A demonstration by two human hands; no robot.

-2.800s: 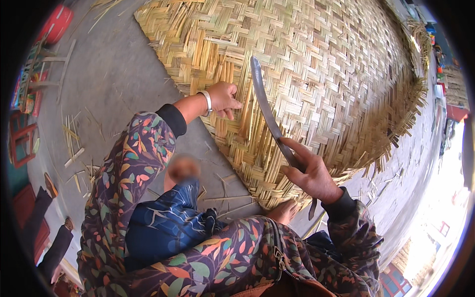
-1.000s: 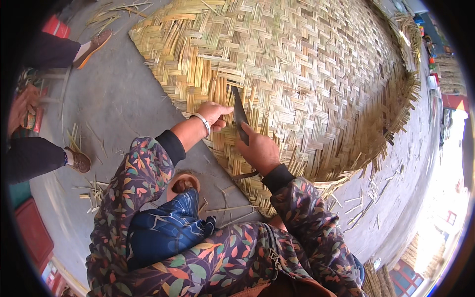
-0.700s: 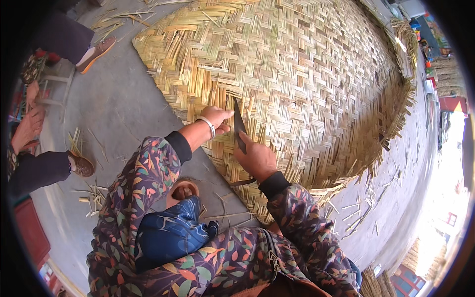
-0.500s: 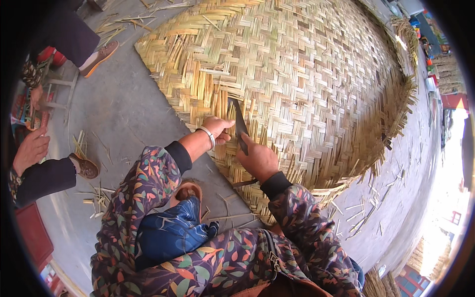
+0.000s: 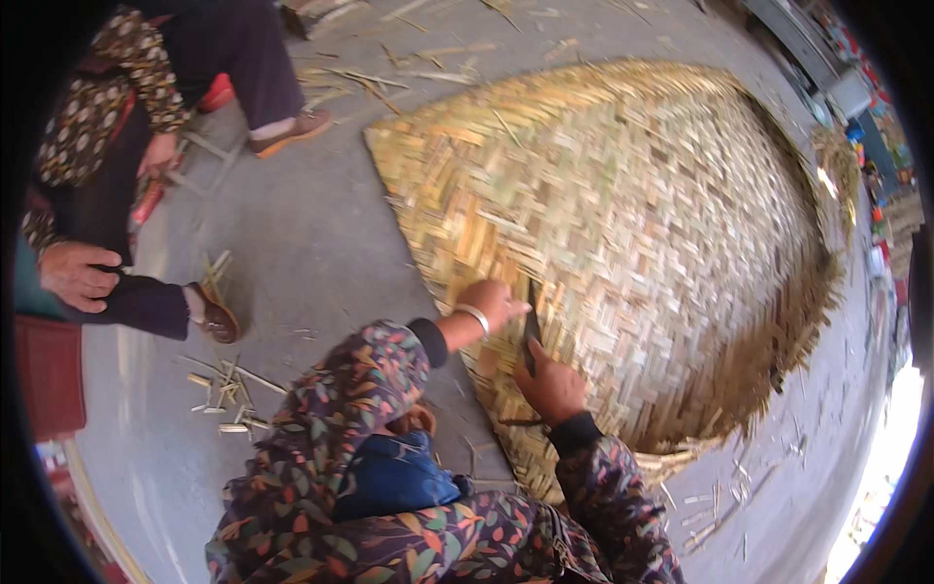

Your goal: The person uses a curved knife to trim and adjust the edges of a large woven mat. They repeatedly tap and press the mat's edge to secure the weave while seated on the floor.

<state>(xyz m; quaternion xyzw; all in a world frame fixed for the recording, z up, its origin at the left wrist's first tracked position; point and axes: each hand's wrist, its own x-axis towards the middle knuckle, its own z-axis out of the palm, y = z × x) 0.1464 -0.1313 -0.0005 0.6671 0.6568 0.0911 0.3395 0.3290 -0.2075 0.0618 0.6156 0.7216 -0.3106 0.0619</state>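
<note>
A large woven mat (image 5: pixel 632 243) of split pale strips lies before me, its rim curled up at the right and its corner ends loose. My right hand (image 5: pixel 553 384) is closed round the lower end of a dark, narrow knife (image 5: pixel 531 326), which points away from me over the mat's near left part. Beside the blade, my left hand (image 5: pixel 489 307), with a white bracelet at the wrist, is closed with thumb and fingers together. Its fingertips are at the weave, close to the knife; blur hides what they pinch.
Another person sits at the left, with one hand (image 5: pixel 80 275) resting on a knee and a brown shoe (image 5: pixel 216 313) on the grey floor. Cut strip ends (image 5: pixel 232 394) are scattered near that shoe and beyond the mat's right side. A red box (image 5: pixel 49 375) stands at the left edge.
The whole view has swung, so everything sits farther right and lower. The knife appears more upright in the picture. The other person's near hand, raised before, now lies on the knee.
</note>
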